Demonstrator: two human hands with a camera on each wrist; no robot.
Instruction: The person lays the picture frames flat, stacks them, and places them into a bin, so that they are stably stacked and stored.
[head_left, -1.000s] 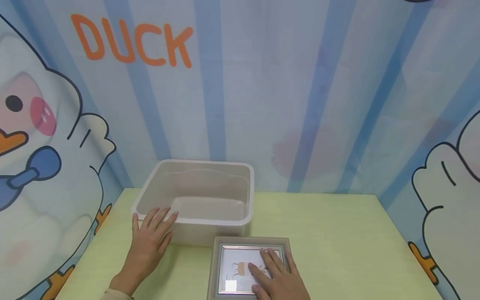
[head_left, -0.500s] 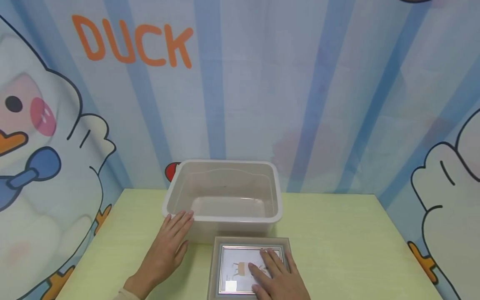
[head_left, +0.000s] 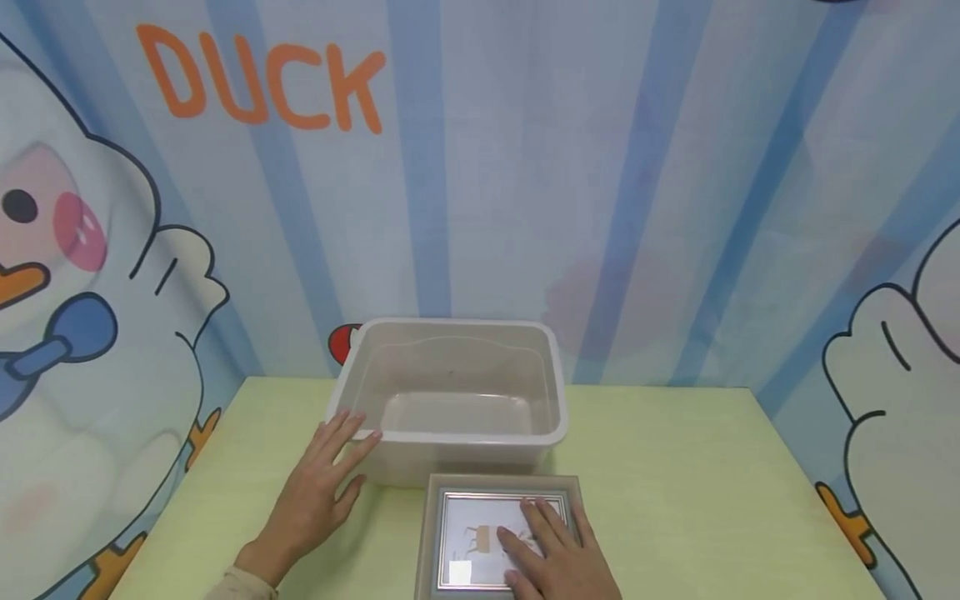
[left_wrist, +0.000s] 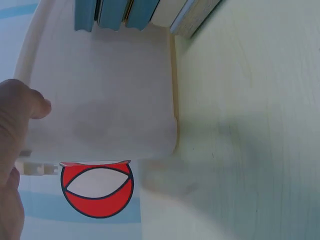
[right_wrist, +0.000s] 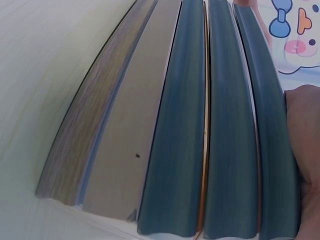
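A white plastic bin [head_left: 457,458] stands at the back of the table. My left hand [head_left: 318,492] is at its front left corner, fingertips right at the rim; in the left wrist view the thumb [left_wrist: 35,105] overlaps the bin's wall [left_wrist: 110,90]. In front of the bin lies a silver-beige picture frame [head_left: 431,542] with an animal drawing under its glass. My right hand [head_left: 558,554] rests on the glass with fingers spread. From the right wrist view it tops a stack of several frames, showing teal edges [right_wrist: 175,125], a beige edge [right_wrist: 130,130] and a wood-brown edge [right_wrist: 90,120].
The pale yellow-green table [head_left: 690,483] extends on both sides of the bin and the stack. A curtain [head_left: 517,208] with blue stripes and cartoon ducks hangs right behind the bin.
The bin has slid to the right, its left hand moving along with it. Since then that hand has shifted slightly left and its fingers have spread. The right hand and the frame have stayed put.
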